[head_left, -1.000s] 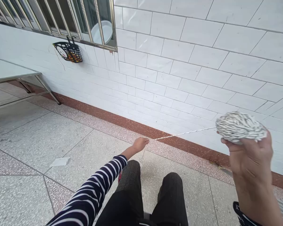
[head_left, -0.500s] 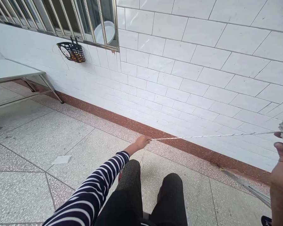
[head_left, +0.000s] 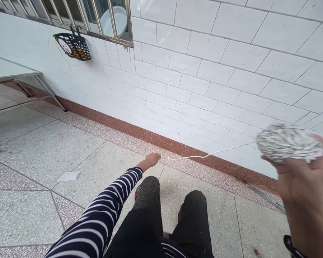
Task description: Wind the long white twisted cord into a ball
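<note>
My right hand (head_left: 304,175) grips a thick wound bundle of white cord (head_left: 288,143), raised at the right in front of the wall. From the bundle a single strand (head_left: 218,152) runs leftward and sags a little. Its other end is pinched in the closed fingers of my left hand (head_left: 152,159), which is low and in front of my left knee, above the floor. A striped sleeve covers my left arm. The bundle is slightly blurred.
A white tiled wall (head_left: 183,82) with a reddish-brown base strip rises ahead. A black perforated basket (head_left: 75,46) hangs from the barred window. A metal-legged table (head_left: 13,70) stands at left. A white piece (head_left: 68,176) lies on the speckled floor, and metal rods (head_left: 269,199) lie along the wall.
My right hand and the cord bundle have moved left, further into view. The strand, taut before, now hangs slack and wavy. My left hand has shifted slightly left in the picture.
</note>
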Demonstrator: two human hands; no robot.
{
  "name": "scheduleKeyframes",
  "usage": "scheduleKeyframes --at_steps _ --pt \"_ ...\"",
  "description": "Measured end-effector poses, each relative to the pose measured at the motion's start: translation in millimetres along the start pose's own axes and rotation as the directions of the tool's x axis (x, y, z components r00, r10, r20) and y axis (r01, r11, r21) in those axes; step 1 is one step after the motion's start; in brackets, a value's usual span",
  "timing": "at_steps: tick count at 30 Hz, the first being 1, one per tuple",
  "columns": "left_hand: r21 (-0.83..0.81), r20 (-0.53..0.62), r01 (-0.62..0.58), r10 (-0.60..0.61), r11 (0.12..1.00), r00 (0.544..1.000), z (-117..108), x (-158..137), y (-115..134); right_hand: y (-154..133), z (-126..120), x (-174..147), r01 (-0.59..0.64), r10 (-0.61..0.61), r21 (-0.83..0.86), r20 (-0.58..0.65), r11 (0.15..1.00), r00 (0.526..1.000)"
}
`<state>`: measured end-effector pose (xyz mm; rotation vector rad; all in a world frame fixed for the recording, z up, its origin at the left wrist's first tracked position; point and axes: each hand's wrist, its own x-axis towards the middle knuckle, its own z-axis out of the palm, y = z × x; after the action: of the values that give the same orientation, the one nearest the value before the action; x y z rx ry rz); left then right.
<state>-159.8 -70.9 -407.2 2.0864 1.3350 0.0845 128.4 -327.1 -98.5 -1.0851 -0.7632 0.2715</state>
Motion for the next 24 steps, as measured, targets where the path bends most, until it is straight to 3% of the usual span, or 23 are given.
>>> scheduleKeyframes --at_steps 3,6,8,10,12,13,15,18,21,23,24 --pt "-0.077 -0.001 -0.074 0.074 0.994 0.997 0 4 40 22 23 -10 -0.069 0.082 -0.060 0.265 0.996 0.961" --pt "-0.260 -0.004 -0.236 0.244 0.936 0.970 7 -9 94 38 44 -23 -0.165 0.203 -0.127 0.398 0.978 0.895" --pt "-0.580 -0.074 -0.372 0.409 0.724 0.910 9 -25 130 47 55 -29 -0.193 0.247 -0.164 0.446 0.967 0.860" --pt "-0.806 -0.146 -0.384 0.478 0.451 0.866 8 -42 160 57 61 -32 -0.206 0.279 -0.201 0.468 0.958 0.839" --pt "-0.889 -0.175 -0.347 0.478 0.299 0.861 4 -54 181 65 63 -34 -0.215 0.298 -0.221 0.473 0.951 0.829" --pt "-0.901 -0.179 -0.339 0.479 0.271 0.859 2 -59 187 68 63 -35 -0.225 0.308 -0.226 0.472 0.948 0.826" --pt "-0.897 -0.153 -0.331 0.497 0.293 0.854 3 -66 190 72 60 -36 -0.251 0.333 -0.231 0.465 0.940 0.820" --pt "-0.819 -0.027 -0.306 0.500 0.485 0.865 18 -80 173 78 53 -34 -0.274 0.342 -0.214 0.425 0.937 0.838" --pt "-0.575 0.029 -0.349 0.445 0.740 0.895 41 -103 149 97 44 -28 -0.220 0.289 -0.232 0.325 0.947 0.900" --pt "-0.348 0.037 -0.458 0.500 0.818 0.865 49 -119 138 118 37 -26 -0.167 0.265 -0.359 0.243 0.918 0.933" --pt "-0.237 0.038 -0.532 0.555 0.813 0.831 48 -126 135 129 33 -27 -0.155 0.269 -0.437 0.212 0.886 0.940"
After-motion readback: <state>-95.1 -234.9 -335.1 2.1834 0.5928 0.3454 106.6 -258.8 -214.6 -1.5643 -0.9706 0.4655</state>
